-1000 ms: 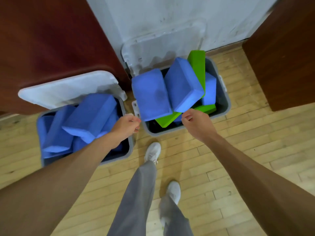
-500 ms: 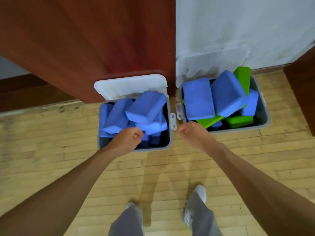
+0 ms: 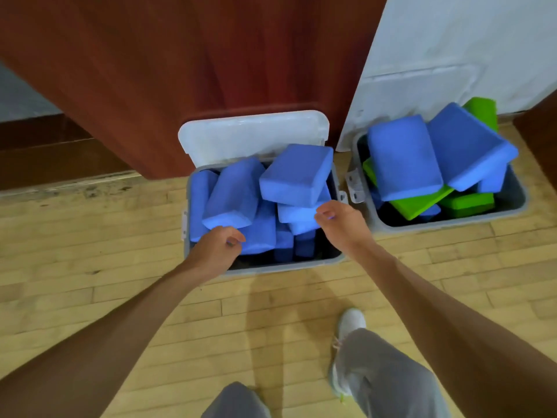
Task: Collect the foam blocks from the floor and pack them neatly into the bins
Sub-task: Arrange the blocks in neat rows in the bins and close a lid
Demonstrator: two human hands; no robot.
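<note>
Wood floor [image 3: 90, 267]: left bin [image 3: 271, 268] held jumbled blue foam blocks; topmost block [image 3: 297, 175] lay just beyond the right hand [image 3: 340, 221]; it and the left hand [image 3: 215, 247] were half-curled, empty.

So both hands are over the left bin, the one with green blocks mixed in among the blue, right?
Not quite. The left hand and the right hand are over the left bin, but it shows only blue blocks. The green blocks are mixed in among the blue in the right bin, as the head view shows.
</note>
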